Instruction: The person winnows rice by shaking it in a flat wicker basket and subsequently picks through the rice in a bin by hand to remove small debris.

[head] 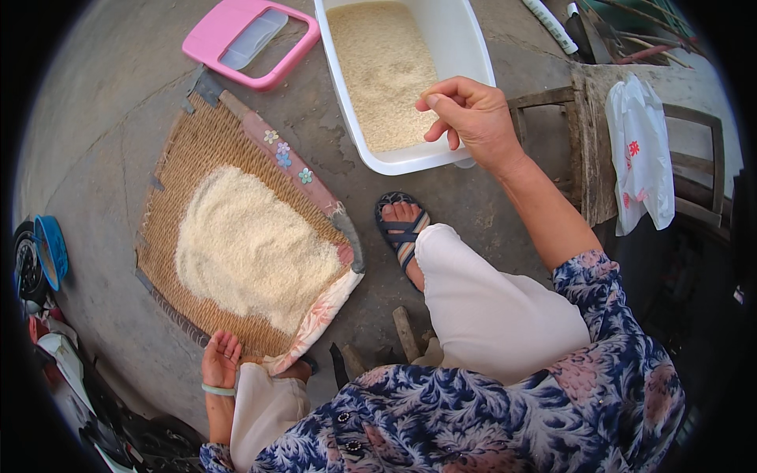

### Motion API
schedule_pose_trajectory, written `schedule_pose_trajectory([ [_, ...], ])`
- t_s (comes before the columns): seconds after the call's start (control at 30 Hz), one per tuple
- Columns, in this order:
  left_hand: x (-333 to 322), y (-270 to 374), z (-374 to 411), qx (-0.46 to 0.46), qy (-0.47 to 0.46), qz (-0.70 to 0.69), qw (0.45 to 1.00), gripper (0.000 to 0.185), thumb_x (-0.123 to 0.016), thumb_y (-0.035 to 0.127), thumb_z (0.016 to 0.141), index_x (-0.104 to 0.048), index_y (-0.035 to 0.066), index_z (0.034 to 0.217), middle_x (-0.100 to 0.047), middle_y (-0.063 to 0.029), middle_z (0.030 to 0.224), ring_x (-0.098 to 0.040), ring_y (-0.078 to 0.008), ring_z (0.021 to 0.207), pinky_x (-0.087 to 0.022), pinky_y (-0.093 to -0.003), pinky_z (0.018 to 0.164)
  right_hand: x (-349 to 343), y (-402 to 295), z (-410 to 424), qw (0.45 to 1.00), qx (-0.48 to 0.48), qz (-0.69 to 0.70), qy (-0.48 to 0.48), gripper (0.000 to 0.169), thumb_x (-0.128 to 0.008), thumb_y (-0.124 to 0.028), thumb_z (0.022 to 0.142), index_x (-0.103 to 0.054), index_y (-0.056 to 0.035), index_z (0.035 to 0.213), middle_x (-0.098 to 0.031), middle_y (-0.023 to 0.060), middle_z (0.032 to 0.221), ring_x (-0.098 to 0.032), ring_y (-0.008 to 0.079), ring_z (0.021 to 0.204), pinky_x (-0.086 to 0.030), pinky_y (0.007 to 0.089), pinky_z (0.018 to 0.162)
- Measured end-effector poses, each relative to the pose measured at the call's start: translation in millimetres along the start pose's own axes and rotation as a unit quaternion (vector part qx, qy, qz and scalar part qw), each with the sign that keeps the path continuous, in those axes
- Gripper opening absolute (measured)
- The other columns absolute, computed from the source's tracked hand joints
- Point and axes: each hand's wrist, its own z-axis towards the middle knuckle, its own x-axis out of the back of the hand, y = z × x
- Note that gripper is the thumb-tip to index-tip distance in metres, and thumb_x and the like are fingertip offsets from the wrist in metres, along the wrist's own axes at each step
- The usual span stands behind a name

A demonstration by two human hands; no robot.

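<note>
A woven winnowing basket [171, 148] lies tilted before my left knee, its rim patched with cloth and tape. White rice grains [248, 248] are heaped in its middle and towards its near right side. My left hand [222, 359] is at the basket's near left edge, palm up, fingers loosely curled, with nothing seen in it. Over the near right corner of a white plastic bin [470, 35] hovers my right hand [467, 115], thumb and forefinger pinched together. Whether a tiny grain is between them cannot be made out. More rice [384, 71] lies in the bin.
A pink lid [207, 35] with a clear flap lies on the concrete floor left of the bin. At right stands a wooden chair [597, 148] with a white plastic bag [641, 154] over it. A blue basin [53, 251] and a motorbike [65, 366] are at far left.
</note>
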Motion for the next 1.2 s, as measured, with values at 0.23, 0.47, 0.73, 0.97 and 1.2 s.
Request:
schedule_pose_trajectory([
  [0.23, 5.4, -0.5, -0.5, -0.003, -0.012, 0.002, 1.000, 0.027, -0.052, 0.026, 0.097, -0.059, 0.007, 0.116, -0.067, -0.0061, 0.106, -0.065, -0.0189, 0.095, -0.055, -0.0351, 0.083, 0.2, -0.7, 2.8, 0.998, -0.036, 0.040, 0.010, 0.013, -0.062, -0.012, 0.089, -0.066, -0.0003, 0.091, -0.069, 0.0075, 0.088, -0.068, 0.0117, 0.062, -0.037, 0.0177, 0.039],
  [0.47, 6.4, 0.1, -0.9, -0.003, -0.011, 0.006, 1.000, 0.027, -0.052, 0.027, 0.097, -0.059, 0.008, 0.116, -0.067, -0.0058, 0.107, -0.065, -0.0190, 0.096, -0.055, -0.0360, 0.083, -0.1, -0.9, 2.6, 0.999, -0.035, 0.033, 0.014, 0.013, -0.061, -0.012, 0.089, -0.064, 0.0000, 0.091, -0.069, 0.0078, 0.088, -0.068, 0.0121, 0.063, -0.038, 0.0176, 0.039],
  [0.73, 8.7, 0.2, -0.3, -0.002, -0.006, 0.002, 1.000, 0.027, -0.052, 0.027, 0.097, -0.060, 0.008, 0.115, -0.067, -0.0056, 0.107, -0.065, -0.0186, 0.096, -0.055, -0.0356, 0.083, 1.7, 2.5, 3.9, 0.999, -0.020, 0.039, 0.012, 0.013, -0.058, -0.013, 0.092, -0.060, -0.0003, 0.095, -0.067, 0.0083, 0.089, -0.067, 0.0119, 0.063, -0.042, 0.0184, 0.043],
  [0.97, -3.9, 3.1, -4.0, -0.011, -0.013, 0.011, 1.000, 0.026, -0.052, 0.026, 0.097, -0.060, 0.008, 0.114, -0.067, -0.0054, 0.105, -0.065, -0.0183, 0.096, -0.054, -0.0346, 0.084, -1.8, -3.9, 0.8, 0.996, -0.049, 0.065, -0.025, 0.016, -0.054, -0.016, 0.096, -0.059, -0.0015, 0.094, -0.065, 0.0081, 0.090, -0.064, 0.0109, 0.066, -0.047, 0.0200, 0.049],
  [1.2, 7.2, -1.9, -7.6, -0.017, -0.025, 0.000, 1.000, 0.027, -0.051, 0.026, 0.098, -0.059, 0.008, 0.117, -0.066, -0.0055, 0.108, -0.064, -0.0192, 0.099, -0.053, -0.0350, 0.087, -35.3, -16.6, -45.0, 0.955, -0.161, 0.124, -0.215, 0.018, -0.051, -0.020, 0.099, -0.057, -0.0042, 0.092, -0.063, 0.0044, 0.085, -0.062, 0.0090, 0.067, -0.048, 0.0206, 0.056],
])
